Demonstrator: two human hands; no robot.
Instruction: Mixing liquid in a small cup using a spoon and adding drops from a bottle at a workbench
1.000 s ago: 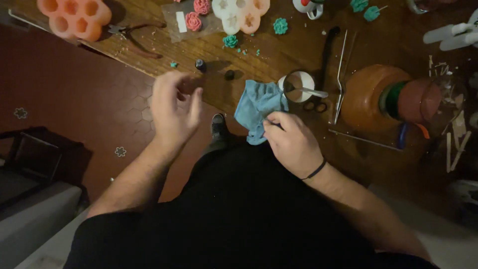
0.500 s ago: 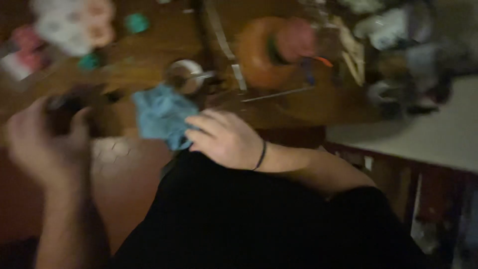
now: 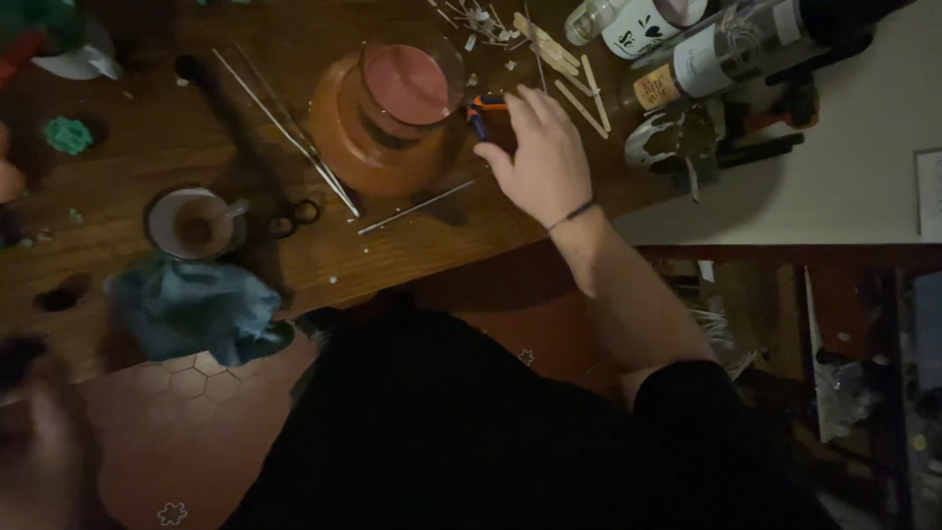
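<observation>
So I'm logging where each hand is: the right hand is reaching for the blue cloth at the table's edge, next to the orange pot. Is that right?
Not quite. In the head view the right hand is next to the orange pot, but its fingers reach an orange-and-blue tool, not the blue cloth, which hangs over the table edge far off to the left.

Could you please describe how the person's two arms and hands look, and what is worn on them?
Both hands are bare, without gloves. The right hand has a thin dark band around the wrist, and its forearm is uncovered up to a short black sleeve near the elbow. The left hand is blurred at the picture's edge, so what it wears cannot be told.
</observation>
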